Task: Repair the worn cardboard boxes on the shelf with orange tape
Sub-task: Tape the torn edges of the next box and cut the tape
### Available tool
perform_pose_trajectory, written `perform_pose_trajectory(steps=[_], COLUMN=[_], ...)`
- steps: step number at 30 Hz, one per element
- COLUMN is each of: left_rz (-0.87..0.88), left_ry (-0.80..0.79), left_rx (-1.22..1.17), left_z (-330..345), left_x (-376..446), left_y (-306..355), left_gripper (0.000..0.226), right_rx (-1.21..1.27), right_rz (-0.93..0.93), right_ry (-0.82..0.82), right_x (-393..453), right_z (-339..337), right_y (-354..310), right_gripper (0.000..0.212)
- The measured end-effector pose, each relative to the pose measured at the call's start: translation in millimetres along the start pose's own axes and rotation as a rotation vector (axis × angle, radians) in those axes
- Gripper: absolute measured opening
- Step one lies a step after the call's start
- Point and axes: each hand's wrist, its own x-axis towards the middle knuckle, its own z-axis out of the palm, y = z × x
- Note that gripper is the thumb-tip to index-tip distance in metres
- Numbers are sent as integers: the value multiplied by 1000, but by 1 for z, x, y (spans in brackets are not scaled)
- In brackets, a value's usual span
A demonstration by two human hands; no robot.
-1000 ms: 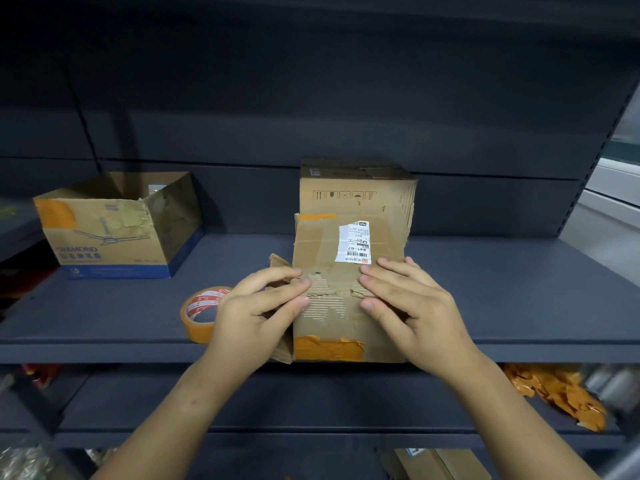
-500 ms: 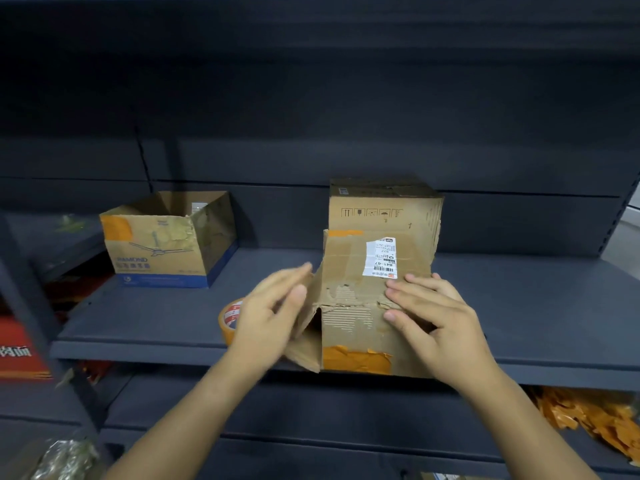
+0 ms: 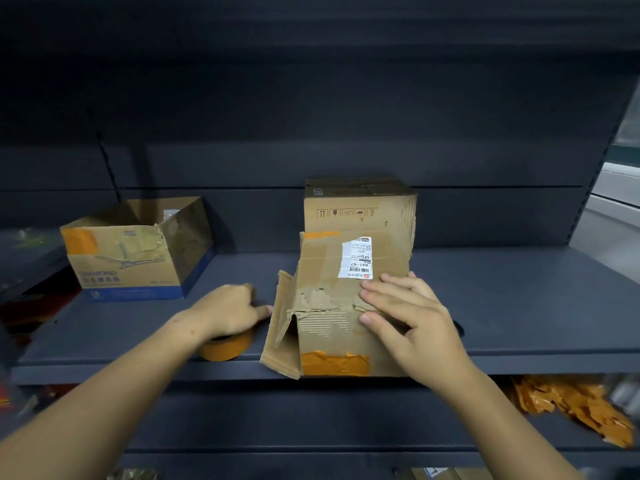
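Left hand (image 3: 232, 311) now on tape roll (image 3: 227, 346)

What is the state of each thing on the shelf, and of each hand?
Worn box: lying on the shelf, top layer torn off mid-face, left flap hanging open, orange tape on its front edge.
Tape roll: lying flat, under the left hand.
Left hand: on the roll, grip hidden.
Right hand: fingers flat, pressing the worn box.
Left box: upright, top open, orange patch on its corner.
Rear box: upright, closed.
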Motion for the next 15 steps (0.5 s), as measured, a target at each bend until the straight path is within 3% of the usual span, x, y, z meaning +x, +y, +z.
perform_pose_trajectory(steps=[4, 15], left_rz=[34, 75], left_ry=[87, 151], left_rx=[-4, -106], left_z=[3, -10], left_x=[5, 1], left_y=[1, 10], left_gripper=[11, 24], right_rx=[-20, -102], right_rz=[-9, -39], right_ry=[19, 2], right_x=[0, 1], right_z=[2, -2], right_y=[1, -1], right_gripper=[31, 33])
